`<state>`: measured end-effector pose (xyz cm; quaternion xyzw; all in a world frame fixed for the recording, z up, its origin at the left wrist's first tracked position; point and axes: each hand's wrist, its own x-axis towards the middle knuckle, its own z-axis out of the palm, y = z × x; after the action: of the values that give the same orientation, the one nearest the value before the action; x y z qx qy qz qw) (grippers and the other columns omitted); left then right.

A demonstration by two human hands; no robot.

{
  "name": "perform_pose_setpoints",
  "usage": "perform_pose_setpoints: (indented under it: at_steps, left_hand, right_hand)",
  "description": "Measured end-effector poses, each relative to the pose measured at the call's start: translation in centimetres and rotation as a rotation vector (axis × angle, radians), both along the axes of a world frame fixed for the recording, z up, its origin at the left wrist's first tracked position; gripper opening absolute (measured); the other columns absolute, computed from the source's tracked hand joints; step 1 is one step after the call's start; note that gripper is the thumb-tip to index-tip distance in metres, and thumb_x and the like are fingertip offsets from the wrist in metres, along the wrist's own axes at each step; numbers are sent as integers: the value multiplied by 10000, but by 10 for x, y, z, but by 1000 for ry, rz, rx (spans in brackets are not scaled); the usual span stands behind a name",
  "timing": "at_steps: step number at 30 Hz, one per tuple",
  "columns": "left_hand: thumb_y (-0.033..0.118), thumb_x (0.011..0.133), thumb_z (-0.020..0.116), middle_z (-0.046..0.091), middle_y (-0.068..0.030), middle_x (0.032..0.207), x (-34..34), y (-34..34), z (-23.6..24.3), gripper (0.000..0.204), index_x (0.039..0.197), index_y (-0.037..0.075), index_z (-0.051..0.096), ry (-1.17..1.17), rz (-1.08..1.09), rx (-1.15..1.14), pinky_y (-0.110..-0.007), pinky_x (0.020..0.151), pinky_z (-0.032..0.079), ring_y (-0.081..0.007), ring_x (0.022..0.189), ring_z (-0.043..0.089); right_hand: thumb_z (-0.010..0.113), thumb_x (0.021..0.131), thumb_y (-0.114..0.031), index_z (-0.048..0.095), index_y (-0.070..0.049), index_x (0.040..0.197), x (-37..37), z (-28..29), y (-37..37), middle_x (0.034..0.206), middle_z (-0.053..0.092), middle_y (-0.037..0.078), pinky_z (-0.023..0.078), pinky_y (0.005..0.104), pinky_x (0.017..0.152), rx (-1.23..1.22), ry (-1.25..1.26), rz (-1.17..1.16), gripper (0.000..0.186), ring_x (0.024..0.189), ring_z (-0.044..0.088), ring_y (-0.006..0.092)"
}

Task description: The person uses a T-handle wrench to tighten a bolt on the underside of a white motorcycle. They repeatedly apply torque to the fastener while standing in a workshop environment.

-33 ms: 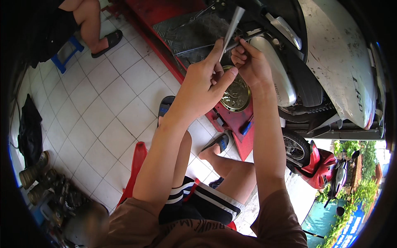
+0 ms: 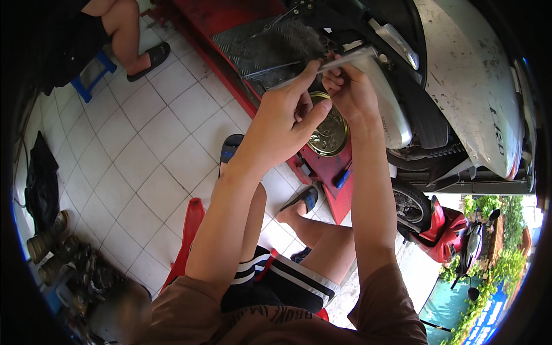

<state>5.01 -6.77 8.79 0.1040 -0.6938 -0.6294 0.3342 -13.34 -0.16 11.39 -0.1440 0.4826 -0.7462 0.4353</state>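
My left hand (image 2: 287, 118) is closed round a silvery metal bar (image 2: 359, 54), blurred, which slants up to the right past the fingers of my right hand (image 2: 351, 95). That hand's fingers are curled at the motorcycle's side, touching or very near the bar; what they grip is unclear. Beneath both hands a round tin (image 2: 328, 135) with a gold rim and a crumpled, shiny inside rests on the red lift (image 2: 336, 198). A blue-handled tool (image 2: 344, 175) lies beside it. The silver motorcycle (image 2: 466, 86) fills the upper right.
Another person's leg (image 2: 123, 40) and sandal are by a blue stool (image 2: 86, 80). Red plastic seat (image 2: 190, 224) under me, tiled floor (image 2: 138, 144), black cloth (image 2: 40, 178) and metal parts (image 2: 75, 270) at left. A red motorbike (image 2: 437, 236) stands at lower right.
The metal bar has swung from steeply upright to a flat slant toward the right. My left hand's upper fingers have shifted slightly down and right with it.
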Motion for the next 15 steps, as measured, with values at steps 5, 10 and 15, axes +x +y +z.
perform_pose_setpoints:
  at_steps: [5, 10, 15]
  left_hand:
    - [141, 900, 613, 435, -15, 611, 0, -2, -3, 448, 1326, 44, 515, -166, 81, -134, -239, 478, 329, -66, 497, 372]
    - [151, 910, 605, 413, -19, 575, -5, 10, 6, 426, 1313, 39, 527, 62, 101, 106, -243, 472, 320, -56, 493, 367]
    - [219, 930, 599, 410, -14, 543, -5, 7, -2, 418, 1303, 41, 533, -202, -120, -109, -247, 467, 321, -49, 499, 376]
  right_hand:
    - [591, 891, -84, 558, 25, 1002, -4, -4, 7, 692, 487, 37, 338, 227, 527, -51, -33, 22, 159, 598, 406, 100]
    - [581, 908, -103, 542, 20, 1033, 5, -8, 4, 725, 426, 10, 327, 210, 537, -32, 12, -15, 180, 647, 367, 86]
    - [574, 908, -116, 543, 27, 1029, 6, -6, 6, 724, 438, 18, 319, 221, 541, -12, 18, -47, 190, 633, 369, 96]
